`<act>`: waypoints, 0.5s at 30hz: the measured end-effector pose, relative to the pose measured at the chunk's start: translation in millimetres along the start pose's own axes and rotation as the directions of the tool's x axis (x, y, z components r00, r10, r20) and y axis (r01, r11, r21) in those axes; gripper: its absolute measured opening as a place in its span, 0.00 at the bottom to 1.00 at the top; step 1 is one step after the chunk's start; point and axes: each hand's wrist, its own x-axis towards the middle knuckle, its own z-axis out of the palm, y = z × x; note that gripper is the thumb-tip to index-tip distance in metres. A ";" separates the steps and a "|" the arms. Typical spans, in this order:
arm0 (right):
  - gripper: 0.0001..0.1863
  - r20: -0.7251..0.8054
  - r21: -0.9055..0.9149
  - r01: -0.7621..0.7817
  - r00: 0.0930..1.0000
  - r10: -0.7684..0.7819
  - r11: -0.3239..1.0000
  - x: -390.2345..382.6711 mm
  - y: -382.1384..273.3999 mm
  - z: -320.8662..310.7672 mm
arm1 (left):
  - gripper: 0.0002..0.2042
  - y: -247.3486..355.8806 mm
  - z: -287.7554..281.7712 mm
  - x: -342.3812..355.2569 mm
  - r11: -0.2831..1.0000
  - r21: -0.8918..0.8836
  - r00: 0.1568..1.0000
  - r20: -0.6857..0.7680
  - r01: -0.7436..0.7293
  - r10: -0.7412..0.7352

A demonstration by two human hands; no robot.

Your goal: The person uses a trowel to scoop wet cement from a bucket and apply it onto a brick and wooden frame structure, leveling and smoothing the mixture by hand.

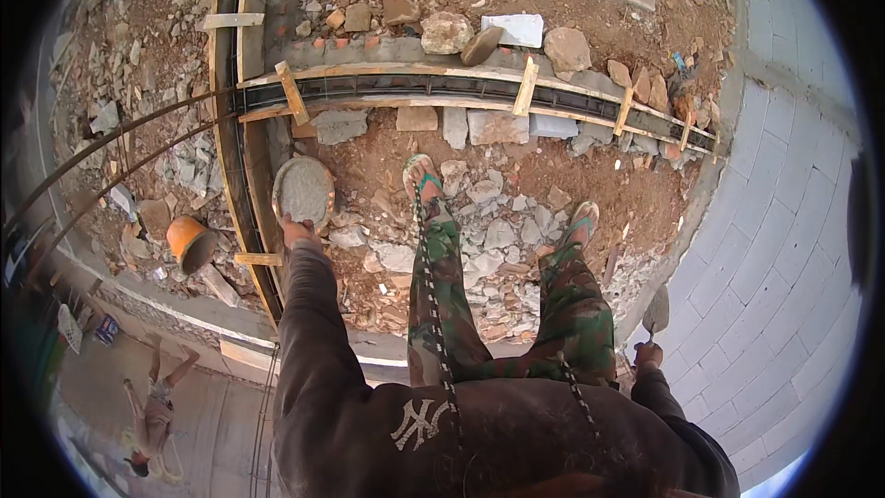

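My left hand (pixel 298 232) is closed on the near rim of a round bucket (pixel 278 186) filled with wet grey mortar (pixel 306 194). The bucket is beside a long wooden formwork channel (pixel 247 212) with dark rebar inside. Out to the right, my right hand (pixel 648 353) grips the handle of a trowel (pixel 656 310), its blade pointing away from me near the grey block wall. Ahead of my feet, another formwork channel (pixel 406 85) with a rebar cage runs across, braced by short wooden cleats (pixel 525 88).
An orange bucket (pixel 191 244) lies tipped on rubble at left. Long bent rebars (pixel 115 134) stick out leftward. Broken stones (pixel 498 232) cover the ground around my sandals. A grey block wall (pixel 765 249) rises at right. Another person (pixel 157 415) is at lower left.
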 end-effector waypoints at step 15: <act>0.32 0.299 0.953 -0.159 0.616 -0.729 0.257 -78.2 -437.3 -70.4 | 0.17 -28.7 -29.9 -394.8 0.424 0.444 0.526 0.845 -0.789 0.095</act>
